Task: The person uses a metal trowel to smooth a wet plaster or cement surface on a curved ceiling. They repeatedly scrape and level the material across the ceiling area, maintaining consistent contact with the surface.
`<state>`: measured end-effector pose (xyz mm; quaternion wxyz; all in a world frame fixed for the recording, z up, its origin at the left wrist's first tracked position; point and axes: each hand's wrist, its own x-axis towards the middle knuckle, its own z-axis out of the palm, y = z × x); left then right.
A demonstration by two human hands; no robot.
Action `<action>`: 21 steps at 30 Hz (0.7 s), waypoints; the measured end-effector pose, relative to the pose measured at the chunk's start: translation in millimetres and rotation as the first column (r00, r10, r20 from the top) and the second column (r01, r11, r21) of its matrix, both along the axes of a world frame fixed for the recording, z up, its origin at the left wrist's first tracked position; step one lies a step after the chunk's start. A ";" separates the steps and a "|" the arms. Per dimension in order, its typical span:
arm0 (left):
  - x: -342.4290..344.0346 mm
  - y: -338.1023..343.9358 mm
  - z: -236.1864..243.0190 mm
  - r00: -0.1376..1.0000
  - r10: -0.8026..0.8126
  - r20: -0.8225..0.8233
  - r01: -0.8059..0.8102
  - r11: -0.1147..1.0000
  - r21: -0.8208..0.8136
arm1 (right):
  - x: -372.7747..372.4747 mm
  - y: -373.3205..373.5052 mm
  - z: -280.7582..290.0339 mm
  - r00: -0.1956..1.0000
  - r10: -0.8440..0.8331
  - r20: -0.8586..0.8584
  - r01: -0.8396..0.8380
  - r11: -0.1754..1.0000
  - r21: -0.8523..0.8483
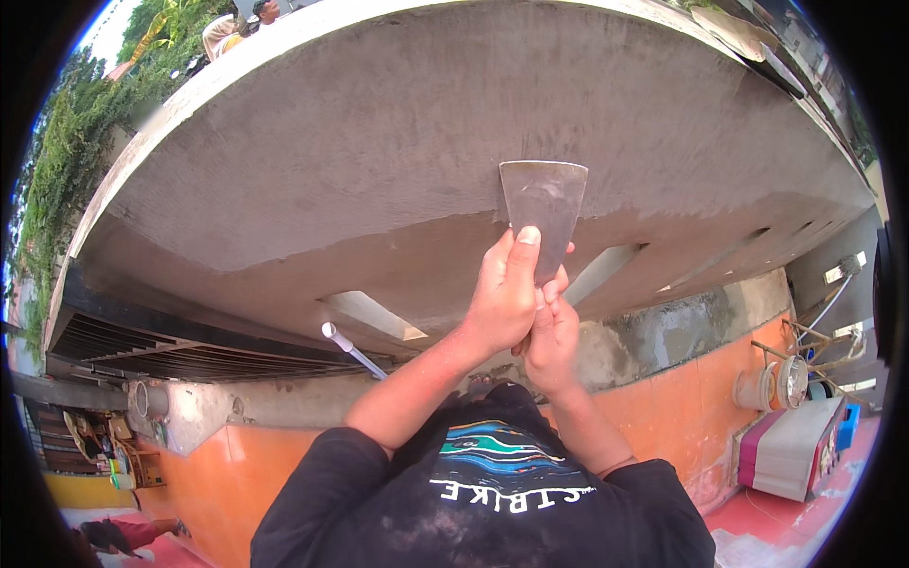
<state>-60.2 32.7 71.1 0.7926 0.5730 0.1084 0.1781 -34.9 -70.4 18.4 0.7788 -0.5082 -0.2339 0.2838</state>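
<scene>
Scraper point(546, 199) in hands, just far of them, before grey wall point(379, 142); contact unclear. Left hand point(507, 292) pinches it, thumb uppermost; right hand point(552, 339) grasps lower end. Best, probably: edge flat, pressure even.

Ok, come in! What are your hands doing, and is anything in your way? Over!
Left hand gripping flat scraper, wide edge up. Right hand at its narrow end, grip partly hidden. Grey wall beyond; nothing seen in the way.
</scene>
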 end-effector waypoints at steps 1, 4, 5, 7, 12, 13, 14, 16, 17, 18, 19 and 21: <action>2.1 -4.2 1.0 1.000 0.003 0.016 -0.002 1.000 -0.003 | -0.6 -6.2 2.9 0.999 0.002 0.040 -0.002 1.000 0.006; -2.5 -19.0 -6.9 0.999 0.026 -0.033 -0.028 0.998 -0.062 | -4.5 -17.3 0.3 0.998 0.057 -0.001 -0.057 0.998 0.026; 0.3 -18.5 -10.4 0.998 0.038 -0.054 -0.042 0.996 -0.074 | -2.3 -18.1 -2.8 0.997 0.076 -0.010 -0.076 0.996 -0.046; -1.1 -18.8 -18.5 0.984 0.081 -0.157 -0.099 0.988 -0.115 | -3.5 -17.2 -10.7 0.997 0.069 -0.036 -0.073 0.989 -0.129; 4.8 -10.6 -27.2 0.984 0.099 -0.148 -0.115 0.987 -0.111 | 0.3 -8.5 -24.3 0.996 0.075 -0.050 -0.078 0.994 -0.076; 5.5 -10.0 -27.6 0.982 0.089 -0.166 -0.108 0.988 -0.108 | 1.8 -7.7 -25.9 0.998 0.051 -0.044 -0.056 0.993 -0.108; 6.0 -10.2 -28.4 0.983 0.104 -0.153 -0.121 0.987 -0.106 | 1.2 -8.4 -27.4 0.998 0.049 -0.043 -0.054 0.992 -0.113; 5.8 -12.0 -29.8 0.986 0.113 -0.124 -0.127 0.987 -0.104 | 0.7 -8.9 -30.4 0.998 0.048 -0.050 -0.053 0.993 -0.106; 5.7 -12.8 -29.5 0.983 0.116 -0.139 -0.130 0.986 -0.100 | -0.2 -8.5 -31.3 0.997 0.051 -0.057 -0.056 0.994 -0.091; 5.4 -13.4 -28.8 0.984 0.119 -0.132 -0.131 0.987 -0.092 | -0.5 -7.1 -31.6 0.996 0.054 -0.068 -0.059 0.995 -0.077; 5.6 -12.8 -26.0 0.984 0.136 -0.112 -0.145 0.987 -0.074 | -0.3 -4.9 -30.2 0.996 0.058 -0.062 -0.062 0.996 -0.066; 7.7 -9.6 -15.6 0.988 0.141 -0.066 -0.141 0.990 -0.004 | 3.0 2.3 -23.0 0.993 0.052 -0.106 -0.063 0.992 -0.113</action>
